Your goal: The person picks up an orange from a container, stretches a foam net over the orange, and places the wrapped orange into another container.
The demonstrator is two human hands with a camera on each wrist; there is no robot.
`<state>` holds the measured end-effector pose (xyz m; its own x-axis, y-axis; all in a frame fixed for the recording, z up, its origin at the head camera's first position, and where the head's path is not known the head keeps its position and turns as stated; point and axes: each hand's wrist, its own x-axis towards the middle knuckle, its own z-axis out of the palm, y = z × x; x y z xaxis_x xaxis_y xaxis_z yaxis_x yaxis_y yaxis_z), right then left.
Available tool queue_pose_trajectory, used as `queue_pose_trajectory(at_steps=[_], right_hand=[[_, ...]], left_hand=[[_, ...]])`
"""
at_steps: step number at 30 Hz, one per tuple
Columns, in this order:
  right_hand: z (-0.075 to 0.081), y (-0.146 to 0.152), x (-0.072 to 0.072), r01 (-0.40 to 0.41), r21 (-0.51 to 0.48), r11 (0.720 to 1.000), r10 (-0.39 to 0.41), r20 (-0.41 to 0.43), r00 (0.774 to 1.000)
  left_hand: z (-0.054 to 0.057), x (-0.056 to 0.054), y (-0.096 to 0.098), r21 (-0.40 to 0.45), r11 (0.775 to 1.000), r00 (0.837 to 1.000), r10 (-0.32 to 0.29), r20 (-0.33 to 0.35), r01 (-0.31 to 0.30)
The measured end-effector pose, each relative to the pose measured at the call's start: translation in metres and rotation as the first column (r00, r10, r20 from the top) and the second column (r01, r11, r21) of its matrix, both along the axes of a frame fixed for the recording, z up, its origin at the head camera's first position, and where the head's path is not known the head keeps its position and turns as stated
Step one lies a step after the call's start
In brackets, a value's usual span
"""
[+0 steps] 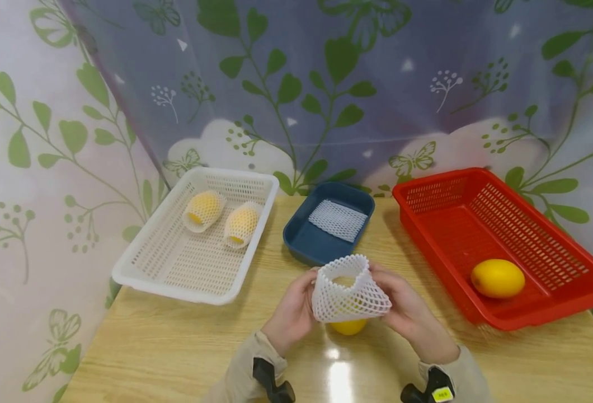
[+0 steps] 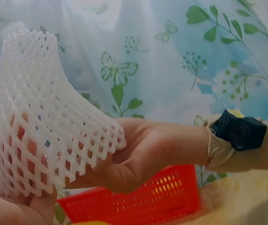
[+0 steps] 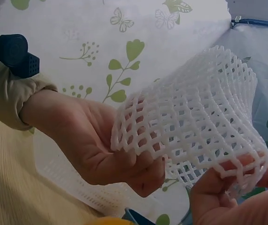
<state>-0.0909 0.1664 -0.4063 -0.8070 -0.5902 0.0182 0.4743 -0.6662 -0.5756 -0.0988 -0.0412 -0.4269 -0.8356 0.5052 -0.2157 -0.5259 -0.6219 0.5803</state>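
Between both hands a white foam net sleeve is spread, its round upper opening facing up. My left hand grips the sleeve's left side, and my right hand grips the right side. In the left wrist view, fingers show through the mesh of the net sleeve. The lower edge flares wide between the two hands in the right wrist view, where the left hand has its fingers curled at that edge. Below the sleeve is a yellow mango, mostly hidden by it in the head view.
At the left, a white basket holds two net-wrapped mangoes. A small blue tray behind the hands holds flat white netting. The red basket at the right has one bare mango. A patterned curtain stands behind the table.
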Motion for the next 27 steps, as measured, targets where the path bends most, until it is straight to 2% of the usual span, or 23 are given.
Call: queue_pose_trajectory(at_steps=[5, 11, 16, 19, 21, 23, 27], right_hand=[[-0.012, 0.006, -0.001, 0.055, 0.158, 0.986, -0.048, -0.050, 0.998], [-0.032, 0.011, -0.004, 0.131, 0.304, 0.944, -0.112, -0.080, 0.990], [-0.051, 0.012, -0.007, 0.151, 0.342, 0.927, -0.140, -0.057, 0.989], [-0.060, 0.011, -0.009, 0.163, 0.338, 0.927, -0.156, -0.048, 0.987], [-0.064, 0.009, -0.009, 0.183, 0.358, 0.915, -0.181, -0.040, 0.983], [-0.067, 0.008, -0.010, 0.205, 0.387, 0.899, -0.212, -0.025, 0.977], [-0.073, 0.005, -0.010, 0.263, 0.488, 0.832, -0.298, -0.006, 0.954]], left_hand=[[-0.017, -0.001, -0.002, -0.061, 0.998, 1.000, 0.017, -0.011, -0.018], [-0.040, -0.003, -0.003, -0.077, 0.996, 0.998, 0.049, -0.035, -0.052], [-0.057, -0.004, -0.004, -0.084, 0.996, 1.000, 0.027, -0.010, -0.028], [-0.065, -0.005, -0.005, -0.094, 0.996, 1.000, 0.014, 0.002, -0.014], [-0.069, -0.006, -0.006, -0.102, 0.995, 1.000, 0.014, 0.005, -0.014], [-0.074, -0.007, -0.006, -0.123, 0.992, 1.000, 0.011, 0.003, -0.011], [-0.082, -0.009, -0.005, -0.159, 0.987, 0.999, 0.035, 0.000, -0.035]])
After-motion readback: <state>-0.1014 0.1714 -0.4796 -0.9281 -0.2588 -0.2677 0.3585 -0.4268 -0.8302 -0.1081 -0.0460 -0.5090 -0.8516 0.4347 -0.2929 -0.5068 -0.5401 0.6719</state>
